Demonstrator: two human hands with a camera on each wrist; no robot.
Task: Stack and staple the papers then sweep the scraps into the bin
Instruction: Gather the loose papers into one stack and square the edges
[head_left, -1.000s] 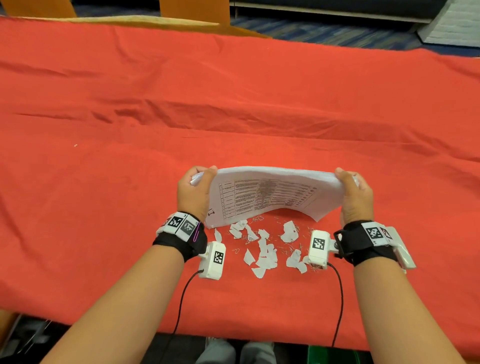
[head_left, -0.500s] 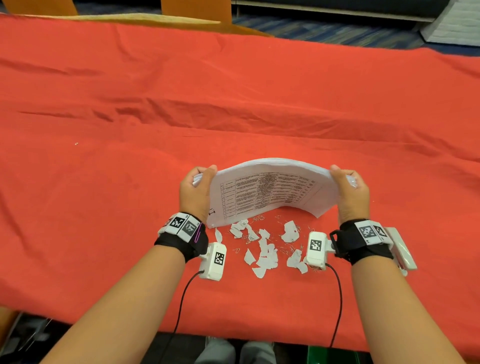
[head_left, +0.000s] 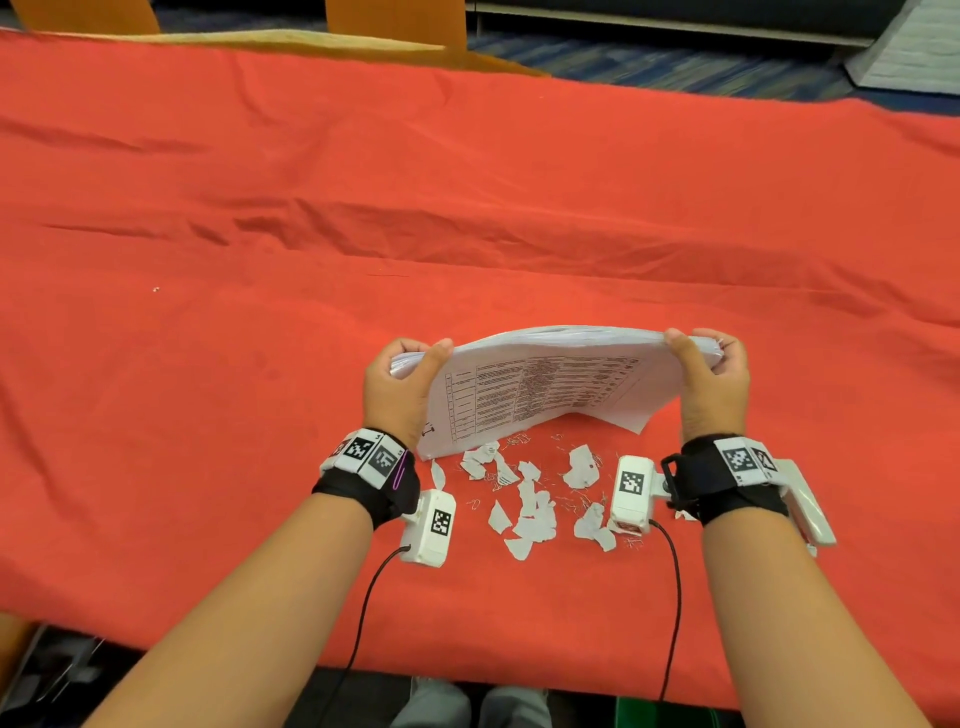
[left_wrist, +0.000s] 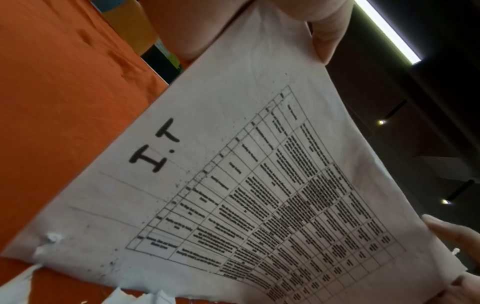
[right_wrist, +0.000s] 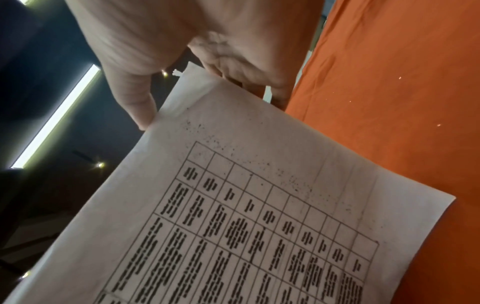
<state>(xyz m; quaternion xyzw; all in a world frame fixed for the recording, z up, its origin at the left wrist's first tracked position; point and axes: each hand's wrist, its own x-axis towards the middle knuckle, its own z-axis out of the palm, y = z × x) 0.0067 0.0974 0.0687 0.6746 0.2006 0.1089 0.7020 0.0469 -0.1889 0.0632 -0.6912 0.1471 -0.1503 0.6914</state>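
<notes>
Since the earlier frames, our stack of papers (head_left: 545, 384) sits a touch flatter, its upward bow eased, while both hands stay at the same ends.

Largest first: red cloth (head_left: 467, 182) covers the whole surface, creased in long ridges. No stapler and no bin show in any view, so both must lie out of frame.

Papers: held between us at the near middle of the surface, standing on their long lower edge, printed table facing us, "I.T" handwritten by the left end. We judge this is squaring-up: edge down on the cloth lets loose sheets drop level before stapling. The lower left corner looks torn and ragged in the left wrist view; the lower right corner curls clear of the cloth.

Left hand (head_left: 400, 395): grasping the left end of the stack, thumb over the front face, fingers behind. Right hand (head_left: 711, 389): grasping the right end likewise, thumb (right_wrist: 135, 102) on the top edge. Grip at the two ends keeps the middle free to slide and settle.

Scraps (head_left: 530, 499): torn white bits scattered on the cloth just nearer us than the stack, between our wrists. Loose staples (head_left: 576, 501) lie among them, thin and hard to count. Left where they fell, we reckon, because sweeping comes last.

Stacking under way; stapling and sweeping not yet done.
</notes>
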